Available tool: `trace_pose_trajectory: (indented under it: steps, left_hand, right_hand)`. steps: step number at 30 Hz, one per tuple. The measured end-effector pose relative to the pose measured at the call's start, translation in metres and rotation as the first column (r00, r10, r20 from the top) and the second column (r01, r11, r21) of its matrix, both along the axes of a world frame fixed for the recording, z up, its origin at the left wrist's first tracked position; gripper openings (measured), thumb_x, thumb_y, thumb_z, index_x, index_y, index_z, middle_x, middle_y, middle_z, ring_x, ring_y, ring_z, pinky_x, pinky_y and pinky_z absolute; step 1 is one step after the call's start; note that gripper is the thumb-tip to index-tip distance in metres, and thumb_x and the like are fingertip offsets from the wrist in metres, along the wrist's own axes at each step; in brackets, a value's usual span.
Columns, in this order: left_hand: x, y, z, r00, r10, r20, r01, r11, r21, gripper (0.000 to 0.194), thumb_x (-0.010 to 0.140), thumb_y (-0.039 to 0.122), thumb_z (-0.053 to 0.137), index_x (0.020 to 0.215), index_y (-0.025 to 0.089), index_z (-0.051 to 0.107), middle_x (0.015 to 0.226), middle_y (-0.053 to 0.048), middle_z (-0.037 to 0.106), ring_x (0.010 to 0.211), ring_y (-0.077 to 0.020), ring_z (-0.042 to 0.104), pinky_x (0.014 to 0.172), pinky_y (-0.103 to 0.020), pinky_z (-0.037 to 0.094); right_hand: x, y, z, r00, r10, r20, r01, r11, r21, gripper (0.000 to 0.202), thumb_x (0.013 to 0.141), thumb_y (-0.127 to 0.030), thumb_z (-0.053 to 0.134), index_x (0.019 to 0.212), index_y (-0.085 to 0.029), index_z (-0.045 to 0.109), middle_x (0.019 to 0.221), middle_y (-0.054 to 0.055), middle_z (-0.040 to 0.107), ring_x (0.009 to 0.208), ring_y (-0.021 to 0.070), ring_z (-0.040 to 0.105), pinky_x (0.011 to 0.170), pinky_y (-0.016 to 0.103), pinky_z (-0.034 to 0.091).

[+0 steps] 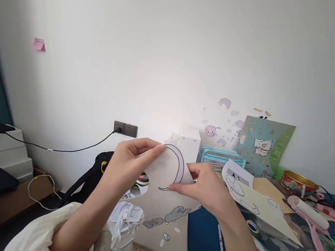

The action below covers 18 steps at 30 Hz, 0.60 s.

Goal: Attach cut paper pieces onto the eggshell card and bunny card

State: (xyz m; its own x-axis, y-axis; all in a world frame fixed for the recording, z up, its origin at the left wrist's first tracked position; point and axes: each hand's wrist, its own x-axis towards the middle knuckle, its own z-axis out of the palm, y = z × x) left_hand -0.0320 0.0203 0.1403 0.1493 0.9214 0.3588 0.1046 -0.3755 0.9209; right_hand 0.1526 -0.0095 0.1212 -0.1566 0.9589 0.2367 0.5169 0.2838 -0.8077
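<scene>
A white paper sheet (163,169) with a printed purple crescent outline is held up in front of me, and a piece is cut out of its left side. My left hand (137,154) pinches the sheet's top edge between thumb and fingers. On the right, my right hand (200,186) pinches the paper beside the lower end of the crescent. Below the sheet lies a light board (162,241) with grey cartoon cutouts on it. White paper scraps (127,216) lie left of the board.
At the right, a blue table (204,233) bears drawn sheets (248,193), a pink lint roller (308,216), a round red tin (299,184) and a clear blue-edged case (222,156). A picture board (264,145) leans on the wall. A black bag (84,184) stands left.
</scene>
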Motion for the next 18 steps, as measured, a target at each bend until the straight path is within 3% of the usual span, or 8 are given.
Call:
trace_pose_trajectory:
  steps: [7,12,15,18]
  left_hand:
    - [0.003,-0.001,-0.002,1.000,-0.023,0.001,0.023,0.997,0.069,0.026,0.074,0.047,0.069,0.075,0.021,0.070,0.075,-0.003,0.072,0.069,-0.0186,0.063,0.055,-0.024,0.047]
    - [0.005,-0.005,0.001,1.000,-0.002,-0.015,0.003,0.996,0.093,0.026,0.075,0.046,0.068,0.078,0.021,0.070,0.082,-0.003,0.073,0.079,-0.0215,0.066,0.060,-0.025,0.049]
    - [0.006,-0.009,0.003,0.997,0.080,-0.021,-0.073,0.972,0.225,0.027,0.078,0.043,0.066,0.096,0.024,0.067,0.107,-0.003,0.070,0.099,-0.0243,0.063,0.073,-0.029,0.051]
    - [0.007,-0.013,0.003,0.967,0.253,-0.008,-0.228,0.886,0.404,0.030,0.081,0.037,0.064,0.109,0.027,0.061,0.124,-0.003,0.062,0.113,-0.0253,0.057,0.084,-0.033,0.050]
  right_hand:
    - [0.000,0.010,-0.011,0.993,0.077,-0.084,-0.088,0.987,-0.132,0.030,0.061,-0.036,0.079,0.083,-0.017,0.071,0.075,0.003,0.067,0.068,0.0181,0.060,0.055,0.025,0.042]
    - [0.003,0.014,-0.011,0.995,0.024,-0.092,-0.036,0.991,-0.126,0.027,0.061,-0.034,0.079,0.081,-0.017,0.073,0.074,0.003,0.070,0.069,0.0198,0.063,0.056,0.026,0.045]
    - [0.007,0.013,-0.007,0.984,-0.041,-0.172,0.019,0.991,-0.129,0.032,0.061,-0.038,0.080,0.085,-0.017,0.073,0.080,0.006,0.073,0.075,0.0236,0.067,0.062,0.031,0.051]
    - [0.010,0.012,-0.002,0.921,-0.142,-0.362,0.113,0.988,-0.101,0.039,0.062,-0.041,0.080,0.093,-0.019,0.072,0.093,0.008,0.075,0.084,0.0270,0.069,0.071,0.037,0.055]
